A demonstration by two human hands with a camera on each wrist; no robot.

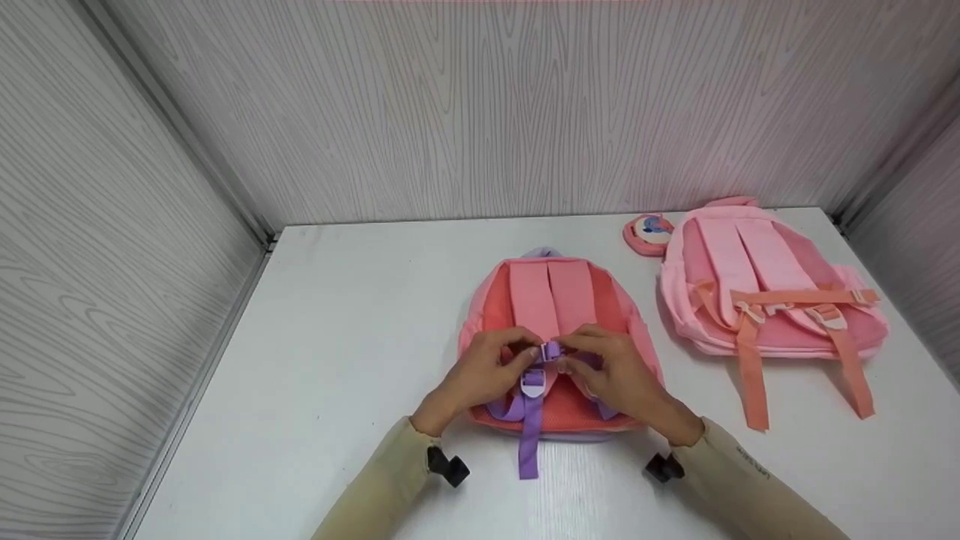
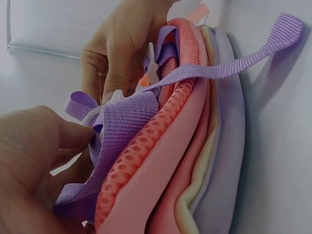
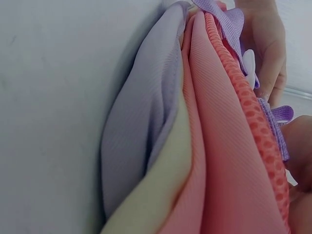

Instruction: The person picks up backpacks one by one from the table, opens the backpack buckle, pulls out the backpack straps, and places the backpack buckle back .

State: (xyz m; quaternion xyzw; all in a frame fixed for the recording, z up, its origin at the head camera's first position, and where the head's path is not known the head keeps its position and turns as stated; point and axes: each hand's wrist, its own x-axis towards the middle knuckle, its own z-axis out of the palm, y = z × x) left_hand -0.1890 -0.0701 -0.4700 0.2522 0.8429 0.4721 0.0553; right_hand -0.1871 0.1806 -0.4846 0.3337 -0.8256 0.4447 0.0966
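Observation:
A coral-pink backpack (image 1: 534, 292) lies on the table with its shoulder straps facing up. Over its middle, a small buckle (image 1: 546, 352) sits on a purple webbing strap (image 1: 553, 349). My left hand (image 1: 484, 367) pinches the buckle and webbing from the left. From the right, my right hand (image 1: 619, 375) pinches the same strap between thumb and fingers. Just below them is a white strap adjuster (image 1: 533, 384), and a loose purple strap end (image 1: 529, 450) hangs from it past the bag's bottom edge. Fingers partly hide the buckle; the left wrist view shows a purple loop (image 2: 80, 105) beside it.
A lighter pink backpack (image 1: 772, 255) with orange straps (image 1: 754, 382) lies to the right. Beside its top is a small round pink pouch (image 1: 648, 234) with a picture on it. Pale wood-grain panels (image 1: 480, 112) enclose the white table (image 1: 337, 322) at the back and sides.

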